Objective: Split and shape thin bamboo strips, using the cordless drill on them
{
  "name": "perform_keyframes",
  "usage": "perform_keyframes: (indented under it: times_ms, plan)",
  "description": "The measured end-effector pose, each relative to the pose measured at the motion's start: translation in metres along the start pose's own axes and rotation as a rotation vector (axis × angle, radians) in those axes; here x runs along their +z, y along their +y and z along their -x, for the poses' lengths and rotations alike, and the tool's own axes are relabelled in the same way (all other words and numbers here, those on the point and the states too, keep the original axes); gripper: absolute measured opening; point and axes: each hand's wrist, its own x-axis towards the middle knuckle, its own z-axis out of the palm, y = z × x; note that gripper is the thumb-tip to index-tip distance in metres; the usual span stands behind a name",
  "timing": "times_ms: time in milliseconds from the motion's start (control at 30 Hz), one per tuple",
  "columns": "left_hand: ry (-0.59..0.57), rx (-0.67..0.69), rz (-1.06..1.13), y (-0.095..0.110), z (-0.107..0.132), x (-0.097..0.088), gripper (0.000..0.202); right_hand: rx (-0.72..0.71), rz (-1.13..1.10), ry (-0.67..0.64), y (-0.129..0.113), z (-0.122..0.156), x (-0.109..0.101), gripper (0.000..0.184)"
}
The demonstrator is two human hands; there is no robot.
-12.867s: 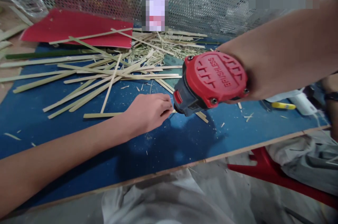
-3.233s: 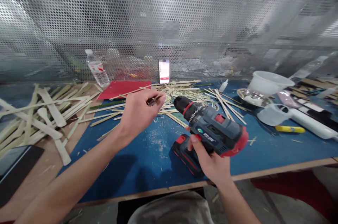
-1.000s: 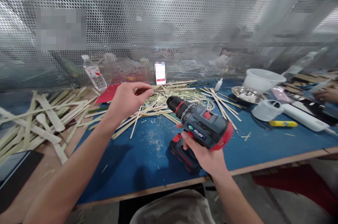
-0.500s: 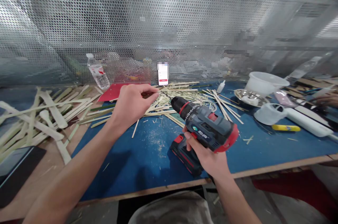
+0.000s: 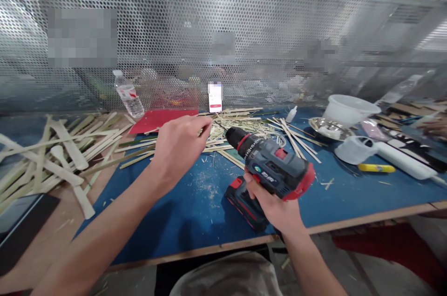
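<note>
So, what is the right hand [image 5: 270, 207] doing?

It is shut tight around the handle of a cordless drill [image 5: 270, 165]. The handle is made for a hand, so that is where the fingers wrap. The black and red battery [image 5: 240, 205] sits at the bottom of the handle, just above the blue work table [image 5: 115, 221].

Which way does the drill point?

Its chuck [image 5: 233, 137] points up and to the left, close to the left hand [image 5: 181, 149]. I can't see them touching.

Is the left hand open wide?

No, it is narrow. The fingertips [image 5: 206, 121] pinch in together. Something small may be in there, but the fingers hide it, so I can't tell.

What is lying near the hands?

Thin bamboo strips [image 5: 244, 124] lie in a messy pile just past the drill, and pale dust [image 5: 206, 184] is on the blue top. The pile sits past the hands, so it leaves them room to work with the drill up off the table.
</note>
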Motion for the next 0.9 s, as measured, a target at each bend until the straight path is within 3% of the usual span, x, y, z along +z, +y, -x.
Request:
perform_keyframes:
  times_ms: [400,633,900]
  plan:
    - [-0.023,0.046,-0.064,0.013,0.007,-0.002,0.025,0.007,-0.033,0.047,-0.003,0.002,0.005,0.039]
    - [-0.012,0.05,-0.06,0.012,0.007,-0.001,0.023,-0.035,0.01,0.013,0.004,-0.002,0.003,0.033]
    - [0.015,0.038,-0.092,0.009,0.005,0.0,0.025,-0.057,0.043,0.084,0.002,-0.001,0.006,0.034]
